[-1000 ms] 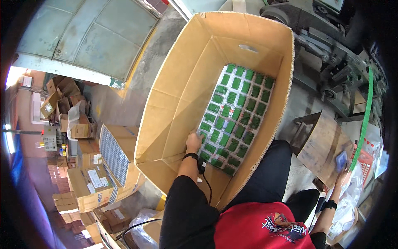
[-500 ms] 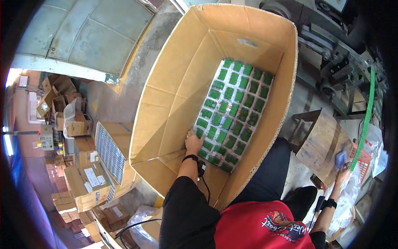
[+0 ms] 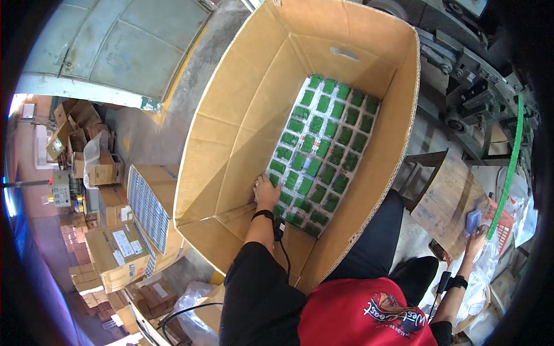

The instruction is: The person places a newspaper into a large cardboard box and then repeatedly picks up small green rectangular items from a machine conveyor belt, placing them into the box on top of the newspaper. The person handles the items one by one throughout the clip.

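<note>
Two bare hands show on my feed, well apart. Leftmost, stacked cartons (image 3: 104, 254) stand left of the left fingers, outside the big cardboard box (image 3: 231, 115). Inside that box I see the left hand (image 3: 266, 193), its thumb and fingers over the left edge of the green packs (image 3: 322, 148); whether they grip or merely press, I cannot tell. From those fingertips the packs, laid close in rows, spread rightward and away, their long axis running off from the wrist and tilting slightly right, so the left hand is clearly the nearer one. Farther right, a wooden bench (image 3: 453, 199) lies left of the right fingers. A small blue item (image 3: 474, 219) is just beyond the right hand (image 3: 475, 243), and a green strip (image 3: 508, 173) ends just beside its fingertips; I can't make out whether they hold either.
</note>
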`<state>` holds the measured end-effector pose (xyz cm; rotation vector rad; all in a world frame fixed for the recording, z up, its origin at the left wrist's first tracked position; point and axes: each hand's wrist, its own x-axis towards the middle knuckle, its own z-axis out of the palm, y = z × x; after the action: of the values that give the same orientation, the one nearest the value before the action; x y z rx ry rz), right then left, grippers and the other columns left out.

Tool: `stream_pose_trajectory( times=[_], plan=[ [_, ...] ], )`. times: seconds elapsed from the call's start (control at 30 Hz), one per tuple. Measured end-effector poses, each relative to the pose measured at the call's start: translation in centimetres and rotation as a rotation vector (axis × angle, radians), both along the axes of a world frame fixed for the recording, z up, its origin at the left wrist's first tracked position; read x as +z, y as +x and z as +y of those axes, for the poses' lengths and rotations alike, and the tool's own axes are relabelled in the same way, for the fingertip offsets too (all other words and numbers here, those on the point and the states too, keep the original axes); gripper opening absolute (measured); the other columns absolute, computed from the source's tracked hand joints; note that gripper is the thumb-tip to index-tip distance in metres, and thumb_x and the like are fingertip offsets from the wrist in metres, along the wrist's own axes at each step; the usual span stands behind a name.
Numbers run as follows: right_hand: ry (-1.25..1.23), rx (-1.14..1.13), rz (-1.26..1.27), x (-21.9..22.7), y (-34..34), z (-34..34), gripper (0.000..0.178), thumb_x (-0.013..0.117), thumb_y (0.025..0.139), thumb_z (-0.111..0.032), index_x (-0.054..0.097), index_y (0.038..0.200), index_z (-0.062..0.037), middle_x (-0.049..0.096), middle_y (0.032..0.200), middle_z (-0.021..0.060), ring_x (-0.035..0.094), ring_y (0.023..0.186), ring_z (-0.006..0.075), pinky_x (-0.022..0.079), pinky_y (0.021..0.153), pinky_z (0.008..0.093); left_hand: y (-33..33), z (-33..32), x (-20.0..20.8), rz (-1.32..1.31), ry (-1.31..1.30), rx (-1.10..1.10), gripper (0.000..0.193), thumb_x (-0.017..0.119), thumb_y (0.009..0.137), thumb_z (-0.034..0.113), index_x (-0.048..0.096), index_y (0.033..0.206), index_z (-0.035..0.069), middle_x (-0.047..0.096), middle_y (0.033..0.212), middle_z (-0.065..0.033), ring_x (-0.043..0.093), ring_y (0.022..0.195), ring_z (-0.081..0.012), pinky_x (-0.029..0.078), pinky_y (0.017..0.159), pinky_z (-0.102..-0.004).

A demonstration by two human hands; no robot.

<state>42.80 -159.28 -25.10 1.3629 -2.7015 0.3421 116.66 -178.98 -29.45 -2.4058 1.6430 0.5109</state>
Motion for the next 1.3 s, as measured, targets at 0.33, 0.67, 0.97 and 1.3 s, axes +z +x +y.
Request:
stream_pose_trajectory(
  times=[0.33,0.67,0.97,1.3],
  plan=[
    [-0.029,0.003,-0.026,-0.4,-0.2,0.0,0.014,0.053,0.08,-0.011,0.045,0.084,0.0001,0.049,0.075,0.0193,0.048,0.07,0.038,0.037,0.067,0.0454,-1.4,-0.7,1.0,-0.044,-0.15,0.222,0.065,0.056,0.076,0.046,0.039,0.118,-0.001,0.051,0.114,-0.0201,0.049,0.107,-0.0351,0.035,0.09,-0.0482],
    [-0.066,-0.012,-0.002,0.2,0.8,-0.2,0.013,0.053,0.075,-0.006,0.046,0.085,-0.0012,0.049,0.077,0.0183,0.048,0.073,0.0363,0.038,0.069,0.0415,-2.5,-2.2,1.5,0.034,0.011,0.574,0.068,0.05,0.077,0.051,0.034,0.105,-0.009,0.058,0.099,-0.0288,0.059,0.094,-0.0378,0.044,0.083,-0.0443],
    [-0.061,-0.069,-0.107,-0.7,-0.1,0.2,0.016,0.053,0.075,-0.005,0.044,0.087,-0.001,0.047,0.078,0.0169,0.047,0.071,0.0348,0.038,0.069,0.0404,-1.2,-1.6,-0.7,0.008,-0.113,0.629,0.066,0.048,0.082,0.049,0.036,0.105,-0.011,0.059,0.096,-0.0285,0.059,0.091,-0.0388,0.046,0.08,-0.0435],
    [-0.015,0.019,0.028,-1.0,-0.9,0.3,0.014,0.053,0.077,-0.006,0.042,0.083,-0.0009,0.044,0.073,0.0161,0.044,0.067,0.0333,0.037,0.065,0.0411,0.2,0.9,0.2,0.148,-0.032,0.156,0.037,0.055,0.082,0.039,0.052,0.084,0.002,0.061,0.086,-0.0197,0.058,0.084,-0.0376,0.044,0.072,-0.0468]
  ],
)
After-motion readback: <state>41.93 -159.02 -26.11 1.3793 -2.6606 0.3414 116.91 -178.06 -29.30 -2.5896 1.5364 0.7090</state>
